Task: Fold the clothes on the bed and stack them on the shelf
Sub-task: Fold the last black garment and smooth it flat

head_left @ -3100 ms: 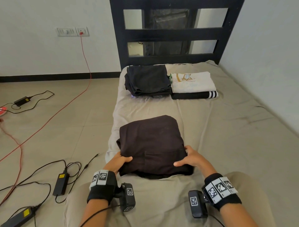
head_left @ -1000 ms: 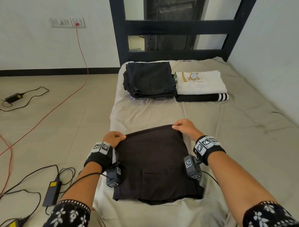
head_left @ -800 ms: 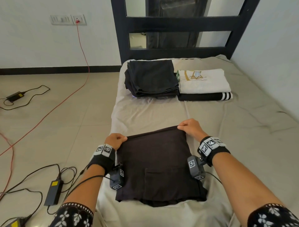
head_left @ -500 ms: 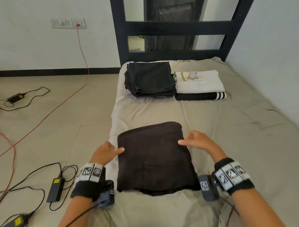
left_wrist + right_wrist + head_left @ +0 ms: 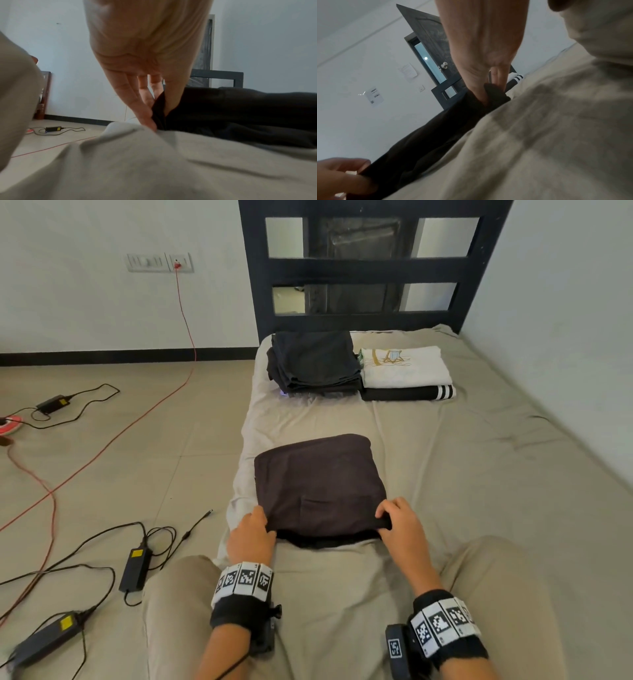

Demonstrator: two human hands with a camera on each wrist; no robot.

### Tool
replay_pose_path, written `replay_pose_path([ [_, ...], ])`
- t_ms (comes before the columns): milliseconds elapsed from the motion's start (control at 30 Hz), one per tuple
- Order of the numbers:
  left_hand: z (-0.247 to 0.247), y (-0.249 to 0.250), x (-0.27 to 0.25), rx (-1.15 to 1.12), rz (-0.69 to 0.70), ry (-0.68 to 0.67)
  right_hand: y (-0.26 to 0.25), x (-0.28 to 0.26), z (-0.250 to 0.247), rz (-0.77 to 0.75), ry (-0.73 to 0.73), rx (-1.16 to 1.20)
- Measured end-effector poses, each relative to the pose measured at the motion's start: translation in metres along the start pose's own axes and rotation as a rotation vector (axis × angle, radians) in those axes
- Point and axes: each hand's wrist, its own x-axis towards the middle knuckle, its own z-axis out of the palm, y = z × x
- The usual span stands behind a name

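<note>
Left hand [image 5: 251,537]: fingers pinched near-left corner of dark folded garment [image 5: 318,484].
Right hand [image 5: 399,523]: fingers pinched near-right corner.
Garment: lay flat mid-bed [image 5: 479,481].
Far end: dark folded stack [image 5: 313,361] beside white folded shirt [image 5: 404,368], by headboard [image 5: 370,272].

Both hands [image 5: 251,537] [image 5: 400,525] hold folded dark garment [image 5: 318,484]

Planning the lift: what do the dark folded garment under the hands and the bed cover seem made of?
Dark folded garment: matte dark brown woven cloth, probably cotton; it bunches softly where the right hand pinches it. Bed cover: thin matte beige fabric, creased.
</note>
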Motion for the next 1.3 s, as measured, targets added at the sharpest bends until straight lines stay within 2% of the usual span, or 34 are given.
replay_pose_path([
  [133,0.007,-0.002,0.000,-0.009,-0.019,0.023,0.000,-0.002,0.001,0.087,0.148,0.042],
  [233,0.009,-0.002,0.000,0.010,-0.010,-0.004,0.001,-0.003,0.005,0.137,0.158,0.051],
  [300,0.003,-0.005,0.004,0.073,-0.017,-0.104,0.005,-0.001,0.006,0.154,0.027,0.026],
  [367,-0.010,-0.011,0.017,0.090,-0.016,-0.329,0.012,0.011,-0.006,0.182,-0.254,0.030],
  [433,-0.031,-0.011,0.028,-0.052,-0.022,-0.543,0.016,0.029,-0.027,0.272,-0.527,0.139],
  [467,-0.040,-0.009,0.032,-0.154,-0.037,-0.546,0.017,0.037,-0.034,0.336,-0.584,0.219],
  [500,-0.043,-0.008,0.038,-0.262,-0.072,-0.454,0.017,0.044,-0.037,0.391,-0.560,0.261],
  [567,-0.039,-0.005,0.051,-0.520,-0.187,-0.229,0.016,0.056,-0.035,0.450,-0.372,0.250],
  [600,-0.031,-0.006,0.059,-0.636,-0.253,-0.219,0.016,0.059,-0.031,0.478,-0.306,0.223],
  [667,0.009,-0.029,0.092,-0.744,-0.350,-0.294,0.016,0.065,-0.017,0.536,-0.283,0.220],
  [700,0.039,-0.050,0.118,-0.749,-0.387,-0.291,0.016,0.068,-0.010,0.560,-0.293,0.242],
  [767,0.086,-0.079,0.160,-0.804,-0.408,-0.296,0.017,0.075,0.005,0.590,-0.298,0.307],
  [800,0.090,-0.080,0.167,-0.832,-0.417,-0.333,0.017,0.079,0.009,0.603,-0.305,0.338],
  [900,0.053,-0.045,0.143,-0.981,-0.455,-0.473,0.012,0.091,0.012,0.654,-0.335,0.464],
  [967,0.025,-0.019,0.121,-1.069,-0.449,-0.570,0.009,0.098,0.011,0.718,-0.405,0.619],
  [1033,0.002,0.002,0.098,-1.126,-0.442,-0.599,0.007,0.104,0.013,0.743,-0.472,0.720],
  [1133,0.000,0.013,0.080,-1.165,-0.439,-0.643,0.004,0.107,0.021,0.716,-0.476,0.769],
  [1300,0.011,0.017,0.067,-1.216,-0.438,-0.573,-0.001,0.106,0.011,0.702,-0.515,0.843],
])
